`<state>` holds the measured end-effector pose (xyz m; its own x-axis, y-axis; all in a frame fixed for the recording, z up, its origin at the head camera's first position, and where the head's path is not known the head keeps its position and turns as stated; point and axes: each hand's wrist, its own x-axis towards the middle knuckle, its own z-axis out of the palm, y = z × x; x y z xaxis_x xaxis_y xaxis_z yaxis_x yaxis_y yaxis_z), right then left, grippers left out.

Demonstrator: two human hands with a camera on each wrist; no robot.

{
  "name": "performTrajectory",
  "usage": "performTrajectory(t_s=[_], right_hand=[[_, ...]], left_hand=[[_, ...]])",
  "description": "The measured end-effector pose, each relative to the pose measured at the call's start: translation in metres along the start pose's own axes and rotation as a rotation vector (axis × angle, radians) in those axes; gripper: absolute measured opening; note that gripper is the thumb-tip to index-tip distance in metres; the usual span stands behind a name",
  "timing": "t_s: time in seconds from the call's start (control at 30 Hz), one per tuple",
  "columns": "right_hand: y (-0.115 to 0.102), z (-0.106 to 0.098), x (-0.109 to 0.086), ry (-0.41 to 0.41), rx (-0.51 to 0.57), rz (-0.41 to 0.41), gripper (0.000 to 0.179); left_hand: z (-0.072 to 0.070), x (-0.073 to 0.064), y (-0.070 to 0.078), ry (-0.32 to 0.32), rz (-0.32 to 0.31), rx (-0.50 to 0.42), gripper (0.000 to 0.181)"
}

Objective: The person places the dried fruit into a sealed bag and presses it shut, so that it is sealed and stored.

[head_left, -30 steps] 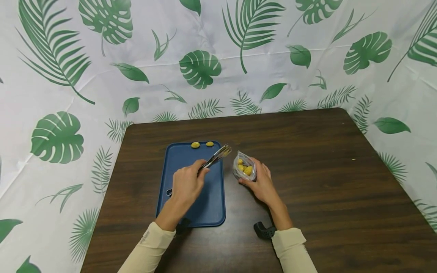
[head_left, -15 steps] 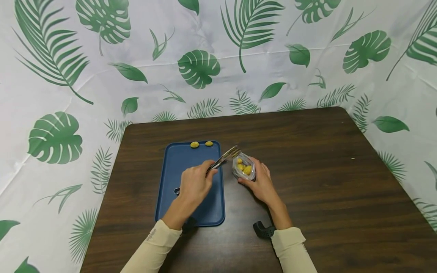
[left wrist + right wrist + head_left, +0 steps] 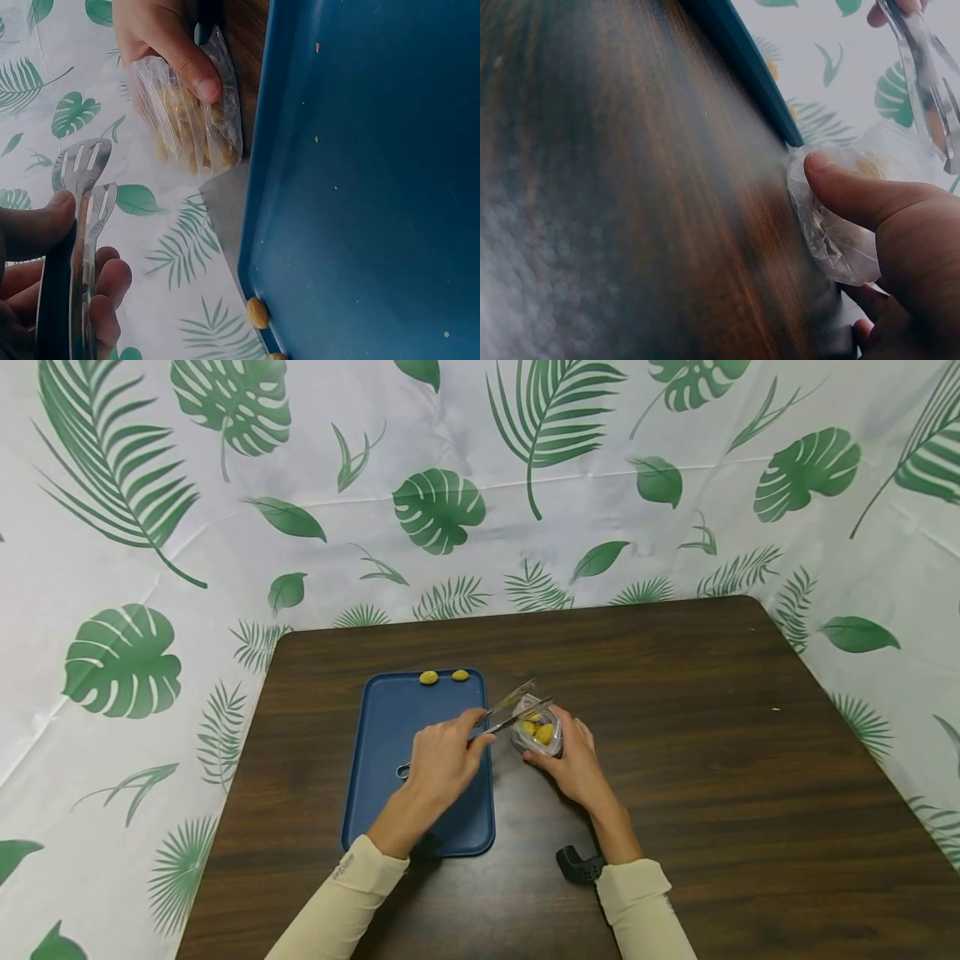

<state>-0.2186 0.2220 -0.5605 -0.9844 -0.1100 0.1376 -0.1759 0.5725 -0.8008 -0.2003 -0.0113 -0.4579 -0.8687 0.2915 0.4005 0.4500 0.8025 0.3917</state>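
Note:
My left hand (image 3: 446,758) grips metal tongs (image 3: 517,717) with dark handles over the right side of the blue tray (image 3: 393,718). Their slotted tips (image 3: 86,165) stand apart above the mouth of a clear plastic bag (image 3: 176,112), and I see nothing between them. Several yellow oval pieces (image 3: 543,733) lie in the bag. My right hand (image 3: 576,764) holds the bag upright on the table, thumb on the near side and fingers round the far side. Two more yellow oval pieces (image 3: 428,677) rest at the tray's far edge.
The dark wooden table (image 3: 712,735) extends to the right of the bag. Small crumbs (image 3: 316,139) dot the tray. Behind the table hangs a white cloth (image 3: 525,543) with green leaves. A black band (image 3: 580,866) sits at my right wrist.
My left hand has moved right, bringing the tongs over the bag. The tongs have spread apart, and the yellow piece earlier between their tips is no longer seen there. The right hand stays put.

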Motion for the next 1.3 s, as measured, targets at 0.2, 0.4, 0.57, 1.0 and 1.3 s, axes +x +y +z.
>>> performTrajectory(t_s=[0.2,0.4,0.57,1.0,1.3], right_hand=[[0.002,0.001,0.001,-0.001,-0.013,-0.021,0.088],[0.004,0.001,0.003,0.007,-0.023,-0.041,0.087],[0.004,0.000,0.003,0.003,-0.023,-0.046,0.088],[0.003,0.001,0.003,0.001,-0.022,-0.049,0.089],[0.006,0.002,0.003,-0.002,-0.028,-0.043,0.088]], left_hand=[[-0.003,0.001,-0.009,0.012,-0.061,0.037,0.037],[-0.006,0.002,-0.020,0.025,-0.136,0.052,0.040],[-0.007,0.003,-0.029,0.028,-0.176,0.050,0.038],[-0.013,0.001,-0.055,0.038,-0.262,0.089,0.041],[-0.016,0.000,-0.071,0.038,-0.283,0.113,0.043]])
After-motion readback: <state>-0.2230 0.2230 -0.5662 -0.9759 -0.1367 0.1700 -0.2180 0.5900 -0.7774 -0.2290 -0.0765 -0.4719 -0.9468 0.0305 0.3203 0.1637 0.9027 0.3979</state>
